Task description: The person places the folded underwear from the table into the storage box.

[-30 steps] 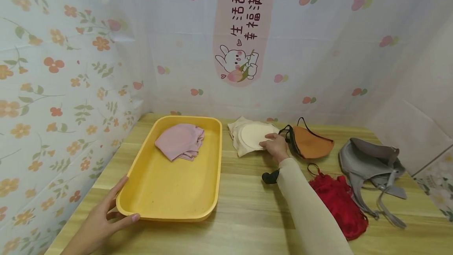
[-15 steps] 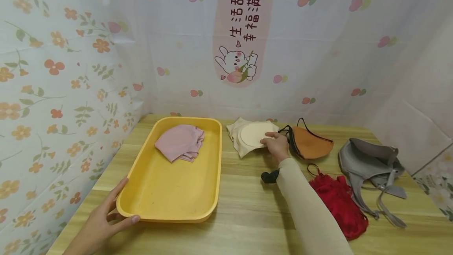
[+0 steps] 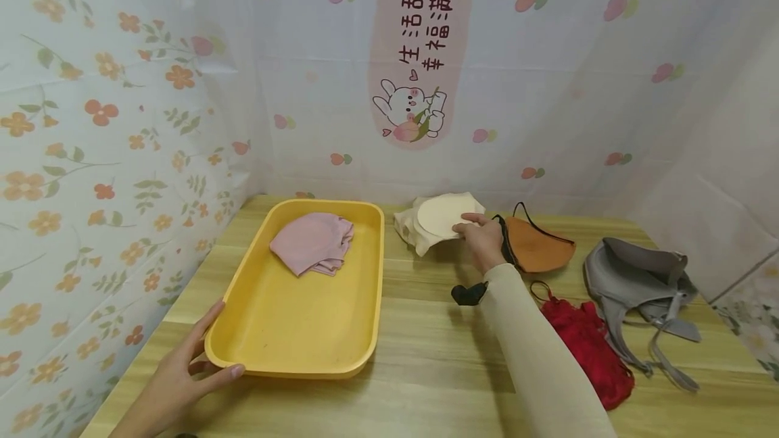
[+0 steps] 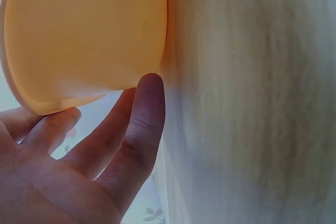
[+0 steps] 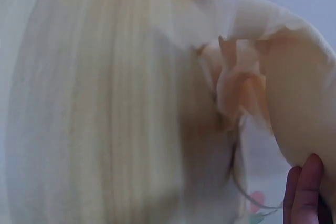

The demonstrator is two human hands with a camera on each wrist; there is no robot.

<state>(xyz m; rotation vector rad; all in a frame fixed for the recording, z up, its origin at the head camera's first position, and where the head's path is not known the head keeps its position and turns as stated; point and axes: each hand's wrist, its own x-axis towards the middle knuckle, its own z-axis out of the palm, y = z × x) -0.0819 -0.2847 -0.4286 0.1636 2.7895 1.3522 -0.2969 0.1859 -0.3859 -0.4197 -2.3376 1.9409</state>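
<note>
My right hand [image 3: 483,242] pinches the right edge of a soft beige cloth piece [image 3: 441,213] with a smooth oval panel. Its near side is lifted off the table, and in the right wrist view the cloth [image 5: 307,85] curves above my fingertips [image 5: 310,174]. At the near left corner of a yellow plastic tray [image 3: 292,330], my left hand [image 3: 176,370] holds the rim, thumb in front and fingers along the side. The left wrist view has those fingers [image 4: 144,124] against the tray's outer wall [image 4: 89,30]. A folded pink cloth piece [image 3: 310,242] lies inside the tray, toward the back.
Right of the beige cloth lies an orange piece with black straps [image 3: 538,245]. A red lacy garment [image 3: 587,350] and a grey strapped piece [image 3: 635,282] lie farther right. Printed curtains [image 3: 304,86] border the wooden table [image 3: 426,357] at the back and sides.
My right hand has raised the near side of the beige cloth, which was flat on the table before. My left hand stays at the tray corner.
</note>
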